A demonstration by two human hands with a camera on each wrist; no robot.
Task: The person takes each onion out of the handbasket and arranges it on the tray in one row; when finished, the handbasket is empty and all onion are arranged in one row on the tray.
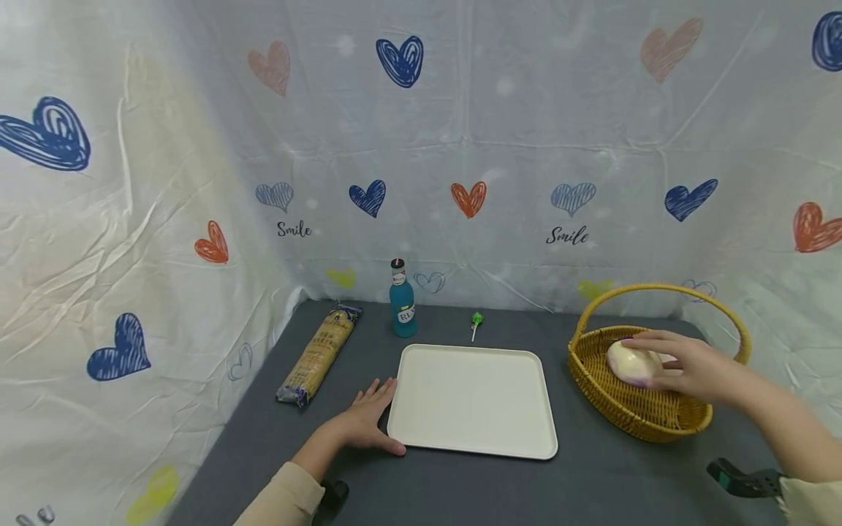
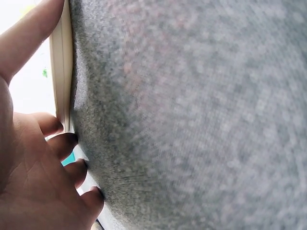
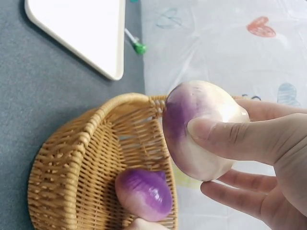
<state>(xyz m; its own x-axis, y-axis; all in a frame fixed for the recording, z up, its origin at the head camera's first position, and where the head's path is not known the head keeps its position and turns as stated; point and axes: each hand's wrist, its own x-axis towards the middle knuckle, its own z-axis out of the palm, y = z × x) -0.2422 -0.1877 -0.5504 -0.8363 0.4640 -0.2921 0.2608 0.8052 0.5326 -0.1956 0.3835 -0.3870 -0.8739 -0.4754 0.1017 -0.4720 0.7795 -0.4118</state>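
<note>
My right hand (image 1: pixel 700 365) holds a white and purple turnip (image 3: pixel 201 129) between thumb and fingers, over the wicker basket (image 1: pixel 608 405). A second, more purple turnip (image 3: pixel 144 194) lies inside the basket in the right wrist view, with part of a pale thing (image 3: pixel 146 224) cut off at the lower edge. My left hand (image 1: pixel 362 420) rests on the table at the left side of the white tray (image 1: pixel 473 402). Its fingers are spread, with the thumb near the tray's front left corner and the fingertips by its left edge. The tray bears nothing.
Behind the tray stand a blue bottle (image 1: pixel 403 299) and a green lollipop (image 1: pixel 476 319) lying on the grey table (image 1: pixel 460 489). A yellow packet (image 1: pixel 320 354) with dark ends lies left of the tray. The basket's handle (image 1: pixel 658 288) arches upright. A heart-printed curtain (image 1: pixel 500 161) hangs behind.
</note>
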